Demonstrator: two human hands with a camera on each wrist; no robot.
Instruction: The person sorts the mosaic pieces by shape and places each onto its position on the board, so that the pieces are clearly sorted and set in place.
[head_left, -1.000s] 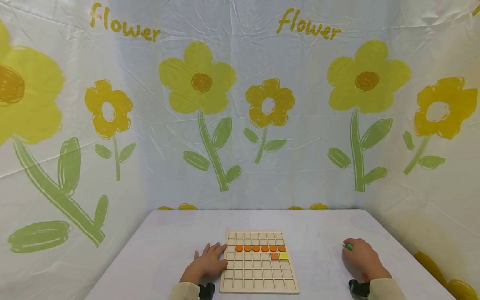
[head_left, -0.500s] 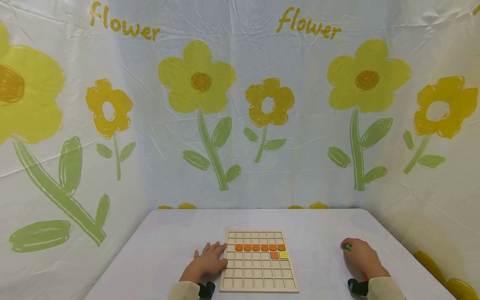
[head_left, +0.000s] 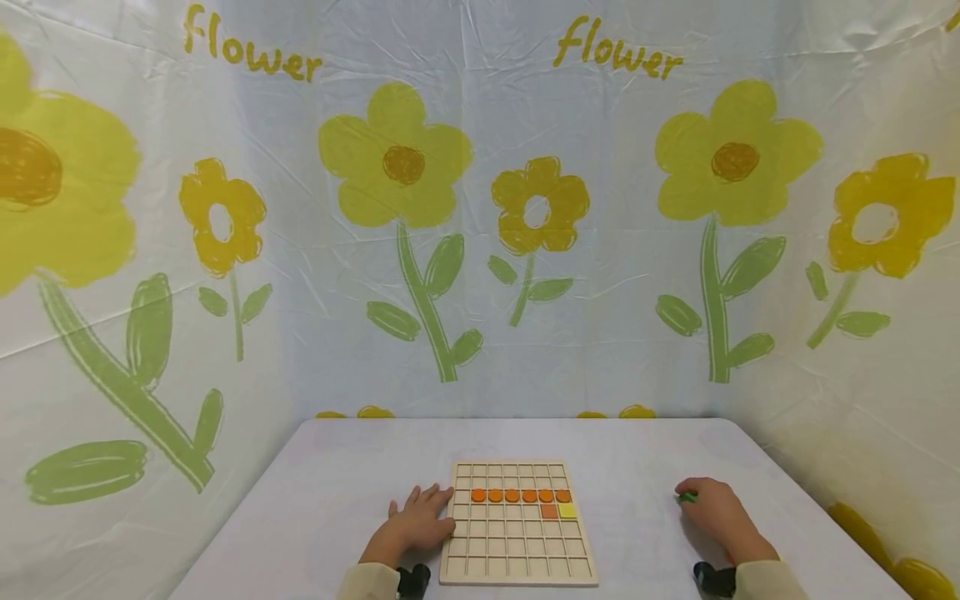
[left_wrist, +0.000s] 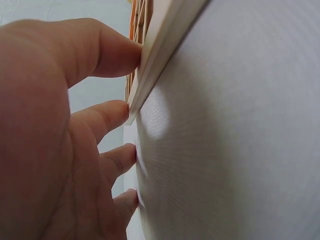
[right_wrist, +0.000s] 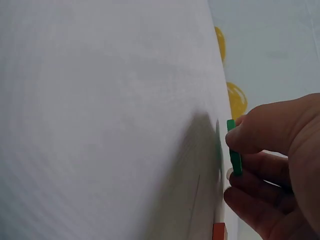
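A wooden grid board (head_left: 517,548) lies on the white table. Across its third row from the back sit several orange discs (head_left: 512,496). A red-orange square tile (head_left: 550,512) and a yellow square tile (head_left: 567,511) fill two cells just below their right end. My left hand (head_left: 414,523) is spread beside the board; in the left wrist view the thumb (left_wrist: 117,55) and a fingertip touch its edge. Off to the right, my right hand (head_left: 716,510) pinches a thin green tile (right_wrist: 235,164) between thumb and fingers, held on edge over the table.
A red-orange piece (right_wrist: 219,232) lies on the table beneath the right hand, mostly hidden by the wrist in the head view. Flower-printed cloth (head_left: 600,350) hangs behind the table (head_left: 360,458) and along both sides.
My right hand has shifted slightly left with the green tile, and more of the tile shows past the fingers. The left hand and the board have stayed in place.
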